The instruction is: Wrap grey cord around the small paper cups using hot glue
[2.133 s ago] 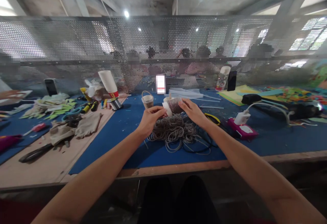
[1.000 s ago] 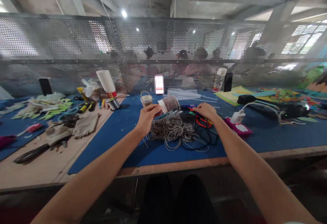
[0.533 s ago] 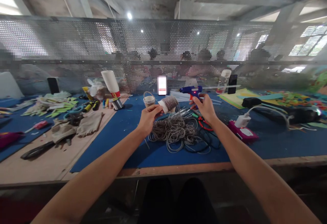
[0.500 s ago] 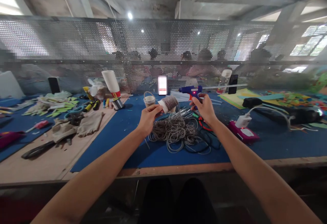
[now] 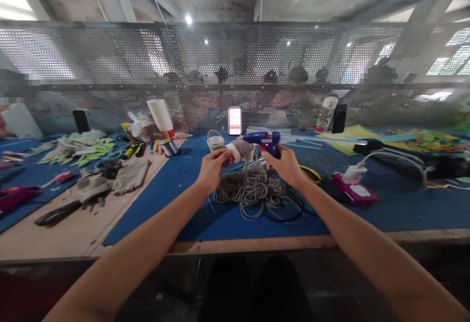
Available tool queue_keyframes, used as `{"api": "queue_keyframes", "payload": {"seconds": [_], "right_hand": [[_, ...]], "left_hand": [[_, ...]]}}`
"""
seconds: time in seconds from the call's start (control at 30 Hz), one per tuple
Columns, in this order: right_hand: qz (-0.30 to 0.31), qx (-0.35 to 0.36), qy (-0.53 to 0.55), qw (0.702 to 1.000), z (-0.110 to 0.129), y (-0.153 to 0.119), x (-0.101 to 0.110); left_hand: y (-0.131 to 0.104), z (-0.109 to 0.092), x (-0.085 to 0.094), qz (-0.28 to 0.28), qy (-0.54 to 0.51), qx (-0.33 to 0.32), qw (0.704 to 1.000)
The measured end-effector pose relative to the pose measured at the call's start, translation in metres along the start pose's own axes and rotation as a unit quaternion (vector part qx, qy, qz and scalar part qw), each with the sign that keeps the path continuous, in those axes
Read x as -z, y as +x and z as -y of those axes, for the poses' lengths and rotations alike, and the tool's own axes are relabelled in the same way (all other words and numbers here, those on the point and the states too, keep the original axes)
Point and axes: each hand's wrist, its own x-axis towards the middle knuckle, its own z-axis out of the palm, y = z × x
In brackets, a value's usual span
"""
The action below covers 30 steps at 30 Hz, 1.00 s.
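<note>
Cup (image 5: 241, 150), partly wrapped in gray cord, held tilted above the cord pile (image 5: 253, 192) on the blue mat (image 5: 157, 204). Pinched at the white end between thumb and fingers of the nearly closed left hand (image 5: 214, 167). In the curled, mostly closed right hand (image 5: 288, 165), gripped by the handle, a blue glue gun (image 5: 263, 139). Nozzle at the upper side of the cup, contact too small to tell. Behind and to the left, a small handled bucket (image 5: 215, 142), upright. Farther back, a lit phone (image 5: 235, 120). Off to the right, a pink block (image 5: 354, 190) with a white plug (image 5: 353, 173).
</note>
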Motion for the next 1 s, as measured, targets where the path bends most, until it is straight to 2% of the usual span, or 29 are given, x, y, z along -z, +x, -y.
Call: {"api": "queue_keyframes", "payload": {"seconds": [0.17, 0.37, 0.53, 0.77, 1.0], "right_hand": [[-0.009, -0.03, -0.05, 0.998, 0.002, -0.004, -0.004], [-0.008, 0.026, -0.138, 0.99, -0.011, -0.003, -0.007], [-0.018, 0.047, -0.161, 0.986, -0.017, -0.003, -0.01], [-0.022, 0.055, -0.214, 0.975, -0.014, -0.004, -0.008], [-0.041, 0.083, -0.317, 0.944, -0.007, -0.007, -0.01]], "left_hand": [[0.002, -0.002, 0.002, -0.012, -0.016, 0.004, 1.0], [0.002, -0.005, 0.002, -0.022, -0.023, 0.011, 0.999], [0.002, -0.004, 0.003, -0.018, -0.023, 0.008, 1.0], [0.003, -0.004, 0.003, -0.012, -0.019, 0.006, 1.0], [0.003, -0.004, 0.004, -0.008, -0.021, 0.0, 1.0]]}}
